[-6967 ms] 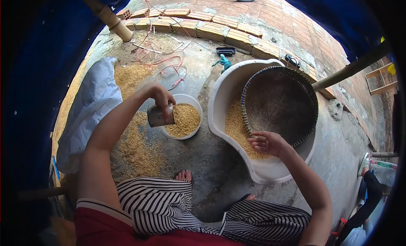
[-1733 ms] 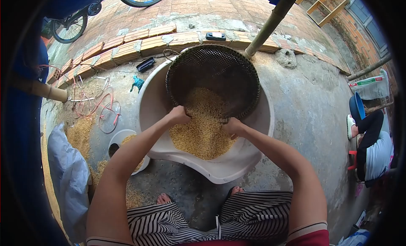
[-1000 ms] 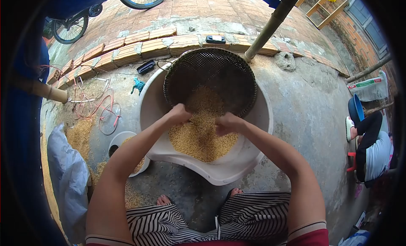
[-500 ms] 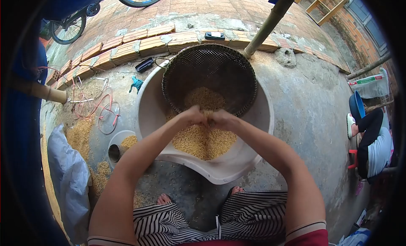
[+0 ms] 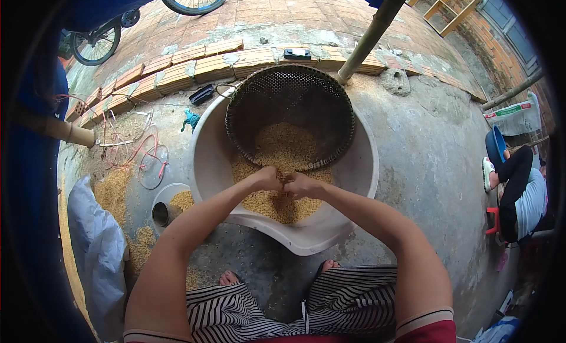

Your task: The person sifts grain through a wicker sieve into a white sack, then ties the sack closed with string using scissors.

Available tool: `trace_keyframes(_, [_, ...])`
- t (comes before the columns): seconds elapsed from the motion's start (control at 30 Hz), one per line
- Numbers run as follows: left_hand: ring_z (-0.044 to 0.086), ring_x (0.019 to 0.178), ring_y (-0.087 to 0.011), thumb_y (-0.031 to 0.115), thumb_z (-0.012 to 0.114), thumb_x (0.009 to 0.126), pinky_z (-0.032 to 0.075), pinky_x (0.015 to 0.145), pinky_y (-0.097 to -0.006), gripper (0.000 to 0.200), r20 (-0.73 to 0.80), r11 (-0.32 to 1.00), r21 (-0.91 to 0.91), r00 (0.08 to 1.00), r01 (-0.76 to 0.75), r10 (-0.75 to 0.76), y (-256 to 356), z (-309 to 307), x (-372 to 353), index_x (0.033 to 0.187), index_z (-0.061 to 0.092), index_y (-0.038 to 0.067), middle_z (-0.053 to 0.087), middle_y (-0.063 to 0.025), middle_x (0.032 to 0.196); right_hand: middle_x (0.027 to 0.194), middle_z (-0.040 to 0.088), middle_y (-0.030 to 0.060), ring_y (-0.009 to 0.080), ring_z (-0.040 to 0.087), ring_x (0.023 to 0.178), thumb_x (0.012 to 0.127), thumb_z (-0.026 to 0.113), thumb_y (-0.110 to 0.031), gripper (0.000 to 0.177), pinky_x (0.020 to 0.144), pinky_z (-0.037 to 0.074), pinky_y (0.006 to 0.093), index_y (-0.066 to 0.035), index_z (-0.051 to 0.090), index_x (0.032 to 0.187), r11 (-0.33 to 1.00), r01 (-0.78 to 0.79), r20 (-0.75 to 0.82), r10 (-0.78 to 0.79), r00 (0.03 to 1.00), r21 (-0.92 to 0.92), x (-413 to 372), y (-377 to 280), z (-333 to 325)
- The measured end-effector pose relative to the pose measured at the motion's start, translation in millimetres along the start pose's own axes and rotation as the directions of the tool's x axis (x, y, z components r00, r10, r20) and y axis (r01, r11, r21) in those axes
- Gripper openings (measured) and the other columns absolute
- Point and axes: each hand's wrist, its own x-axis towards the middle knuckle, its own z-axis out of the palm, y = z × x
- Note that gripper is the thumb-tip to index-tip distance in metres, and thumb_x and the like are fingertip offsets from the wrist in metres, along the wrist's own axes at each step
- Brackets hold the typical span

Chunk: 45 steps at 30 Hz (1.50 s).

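Yellowish grain (image 5: 283, 206) lies in a large pale tub (image 5: 367, 166) with a wavy front edge. A dark round woven sieve (image 5: 289, 89) leans in the back of the tub, with more grain in its lower part. Just below the sieve's front rim, my left hand (image 5: 269, 178) and my right hand (image 5: 299, 185) are close together above the grain. The fingers of both are curled inward. Whatever they may hold is too small and shadowed to make out.
A small container (image 5: 168, 204) with grain and a metal cup stands left of the tub. A white sack (image 5: 97, 248) and spilled grain lie farther left. A bamboo pole (image 5: 374, 36) slants behind. A person (image 5: 525, 195) sits at the right.
Both my hands have moved down, away from the sieve toward the front of the tub. More grain shows in the sieve's lower part. The person at the right has shifted slightly.
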Motion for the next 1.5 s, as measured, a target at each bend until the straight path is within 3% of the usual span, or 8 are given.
trace_keyframes(0.1, [0.054,0.103,-0.0299,0.024,0.067,0.067,0.047,0.083,-0.0324,0.060,-0.130,0.992,0.037,0.984,-0.120,0.124,2.1,-19.7,6.0,0.115,0.048,-0.005,0.055,-0.0229,0.111,0.102,0.056,0.0181,0.0214,0.057,0.094,0.078,0.053,-0.019,0.046,0.072,0.050,0.0357,0.002,0.048,0.118,0.921,0.127,-0.186,-0.207,0.960,-0.367,2.6,-22.9,-6.9])
trace_keyframes(0.37, [0.057,0.088,-0.0233,0.028,0.066,0.076,0.049,0.075,-0.0390,0.042,0.112,0.547,-0.722,0.852,0.423,-0.512,-47.5,-65.6,-35.0,0.103,0.053,-0.002,0.058,-0.0119,0.093,0.096,0.057,0.0207,0.0334,0.059,0.089,0.084,0.053,-0.027,0.042,0.067,0.054,0.0421,0.002,0.048,0.113,0.793,-0.286,-0.159,0.428,0.890,0.537,-41.9,16.5,-90.2])
trace_keyframes(0.43, [0.056,0.084,-0.0195,0.025,0.066,0.077,0.050,0.069,-0.0363,0.044,-0.187,0.441,-0.890,0.785,0.119,-0.590,-46.3,-71.3,-31.1,0.108,0.050,-0.001,0.057,-0.0114,0.093,0.100,0.056,0.0188,0.0338,0.059,0.091,0.084,0.055,-0.028,0.044,0.069,0.053,0.0439,0.002,0.047,0.115,0.726,-0.207,-0.263,0.477,0.839,0.656,-20.3,52.6,-114.3])
trace_keyframes(0.5, [0.055,0.085,-0.0183,0.019,0.062,0.080,0.049,0.067,-0.0337,0.040,-0.332,0.409,-0.893,0.889,-0.188,-0.316,-76.2,-66.2,4.4,0.113,0.046,0.001,0.056,-0.0093,0.096,0.113,0.050,0.0137,0.0331,0.053,0.101,0.084,0.055,-0.028,0.047,0.079,0.048,0.0464,-0.001,0.043,0.120,0.824,0.492,-0.366,-0.565,0.739,-0.280,37.0,125.6,-148.5])
trace_keyframes(0.53, [0.055,0.082,-0.0185,0.018,0.061,0.080,0.047,0.069,-0.0335,0.034,-0.371,0.380,-0.898,0.848,-0.223,-0.378,-80.1,-67.3,16.0,0.108,0.050,0.002,0.058,-0.0092,0.092,0.122,0.045,0.0107,0.0306,0.048,0.107,0.086,0.053,-0.028,0.048,0.084,0.043,0.0480,-0.004,0.040,0.125,0.936,0.126,-0.448,0.037,0.893,0.328,-21.2,45.8,-120.6])
trace_keyframes(0.57, [0.055,0.080,-0.0188,0.017,0.060,0.081,0.045,0.071,-0.0334,0.027,-0.405,0.354,-0.899,0.802,-0.259,-0.439,-84.1,-66.9,24.5,0.103,0.054,0.002,0.060,-0.0091,0.088,0.122,0.045,0.0107,0.0306,0.048,0.107,0.086,0.053,-0.028,0.048,0.084,0.043,0.0480,-0.004,0.040,0.125,0.938,0.130,-0.452,0.031,0.892,0.322,-24.3,27.8,-107.1])
trace_keyframes(0.77, [0.058,0.069,-0.0245,0.024,0.052,0.082,0.044,0.066,-0.0356,0.029,-0.719,0.919,-0.336,0.686,-0.203,-0.112,-73.2,-86.8,-40.7,0.093,0.056,-0.002,0.060,-0.0157,0.074,0.110,0.047,0.0100,0.0255,0.049,0.099,0.088,0.050,-0.024,0.040,0.078,0.046,0.0476,-0.003,0.042,0.121,0.714,0.158,-0.573,0.388,0.722,0.682,-61.1,3.3,-94.4])
trace_keyframes(1.5, [0.059,0.064,-0.0316,0.020,0.056,0.078,0.045,0.060,-0.0389,0.026,-0.803,0.979,-0.093,0.595,-0.179,0.033,-44.4,-120.1,-78.8,0.077,0.055,-0.007,0.059,-0.0204,0.067,0.078,0.061,0.0154,0.0245,0.062,0.073,0.083,0.053,-0.022,0.032,0.055,0.050,0.0363,0.008,0.056,0.094,0.983,0.181,-0.670,-0.107,0.734,0.040,-40.7,35.7,-122.0])
